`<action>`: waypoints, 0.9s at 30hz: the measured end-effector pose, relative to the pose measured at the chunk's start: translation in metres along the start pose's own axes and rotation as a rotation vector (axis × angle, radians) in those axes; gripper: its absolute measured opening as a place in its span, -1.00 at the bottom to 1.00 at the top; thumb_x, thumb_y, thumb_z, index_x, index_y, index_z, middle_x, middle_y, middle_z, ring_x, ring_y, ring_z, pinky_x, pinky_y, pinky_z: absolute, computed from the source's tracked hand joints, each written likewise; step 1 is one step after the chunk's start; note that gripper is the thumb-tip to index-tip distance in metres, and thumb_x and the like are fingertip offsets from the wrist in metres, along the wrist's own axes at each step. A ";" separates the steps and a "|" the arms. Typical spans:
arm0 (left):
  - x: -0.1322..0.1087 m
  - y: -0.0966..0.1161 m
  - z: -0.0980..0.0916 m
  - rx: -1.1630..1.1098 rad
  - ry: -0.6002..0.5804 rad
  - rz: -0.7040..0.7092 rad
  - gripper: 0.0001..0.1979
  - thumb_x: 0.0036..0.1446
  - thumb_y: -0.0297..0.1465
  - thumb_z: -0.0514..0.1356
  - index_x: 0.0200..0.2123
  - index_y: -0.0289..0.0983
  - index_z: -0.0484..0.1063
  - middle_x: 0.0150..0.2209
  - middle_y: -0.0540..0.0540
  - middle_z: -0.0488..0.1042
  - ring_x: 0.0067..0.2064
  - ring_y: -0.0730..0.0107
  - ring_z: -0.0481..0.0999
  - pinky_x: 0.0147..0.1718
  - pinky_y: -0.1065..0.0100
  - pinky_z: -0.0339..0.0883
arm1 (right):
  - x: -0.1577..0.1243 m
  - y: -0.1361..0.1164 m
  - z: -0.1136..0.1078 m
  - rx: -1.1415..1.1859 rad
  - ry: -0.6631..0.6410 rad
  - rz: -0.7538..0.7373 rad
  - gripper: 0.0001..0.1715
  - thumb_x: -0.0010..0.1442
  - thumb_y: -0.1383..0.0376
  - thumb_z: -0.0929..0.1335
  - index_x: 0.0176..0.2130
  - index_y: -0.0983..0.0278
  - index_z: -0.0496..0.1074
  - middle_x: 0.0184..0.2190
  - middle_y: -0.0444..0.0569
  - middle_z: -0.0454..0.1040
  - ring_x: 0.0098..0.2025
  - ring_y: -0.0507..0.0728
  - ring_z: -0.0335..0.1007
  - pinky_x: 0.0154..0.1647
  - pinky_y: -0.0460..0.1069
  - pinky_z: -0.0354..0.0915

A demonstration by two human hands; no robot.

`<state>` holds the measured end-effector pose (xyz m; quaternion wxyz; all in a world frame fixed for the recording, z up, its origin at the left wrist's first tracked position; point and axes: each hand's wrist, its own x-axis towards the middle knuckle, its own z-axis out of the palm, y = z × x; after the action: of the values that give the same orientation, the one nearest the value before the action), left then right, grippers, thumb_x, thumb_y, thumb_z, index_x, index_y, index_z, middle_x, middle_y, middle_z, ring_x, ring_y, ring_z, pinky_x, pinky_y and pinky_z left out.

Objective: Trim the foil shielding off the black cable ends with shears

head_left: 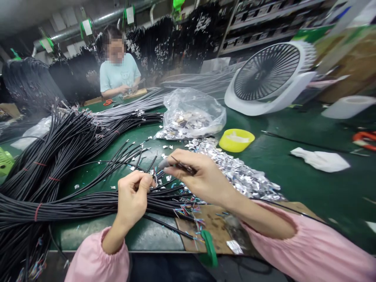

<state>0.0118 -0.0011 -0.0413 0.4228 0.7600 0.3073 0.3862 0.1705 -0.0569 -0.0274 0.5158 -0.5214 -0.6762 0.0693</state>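
My left hand (132, 199) is closed in a pinch on the stripped end of a black cable, where thin wires and a bit of silver foil (154, 175) show. Just to its right, my right hand (202, 174) has its fingertips at the same wire end, with a grey cover on one finger. A slim dark tool (184, 166) lies within its curled fingers; its exact kind is unclear. Below both hands runs a thick bundle of black cables (96, 205) with coloured wire ends (188, 209). Loose cable ends (126, 154) lie just beyond my left hand.
Foil scraps (246, 176) are heaped right of a clear plastic bag (194, 111). A yellow tape roll (236, 140), a white fan (267, 78) and white tissue (320, 159) stand or lie right. More cable bundles (67, 145) fill the left. A co-worker (120, 78) sits opposite.
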 end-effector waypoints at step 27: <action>-0.004 -0.008 0.010 -0.106 0.149 0.075 -0.83 0.01 -0.41 0.25 -0.58 -0.28 0.38 -0.57 0.08 0.25 -0.52 0.57 0.22 -0.54 0.48 0.09 | -0.004 -0.014 0.004 0.072 0.072 0.080 -0.84 0.06 0.39 0.33 -0.54 0.31 0.41 -0.66 -0.17 0.27 -0.63 -0.05 0.09 -0.65 -0.11 0.04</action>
<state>0.0168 -0.0048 -0.0535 0.4235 0.7167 0.2885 0.4731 0.1585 -0.0641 -0.0229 0.5553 -0.5311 -0.6329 0.0953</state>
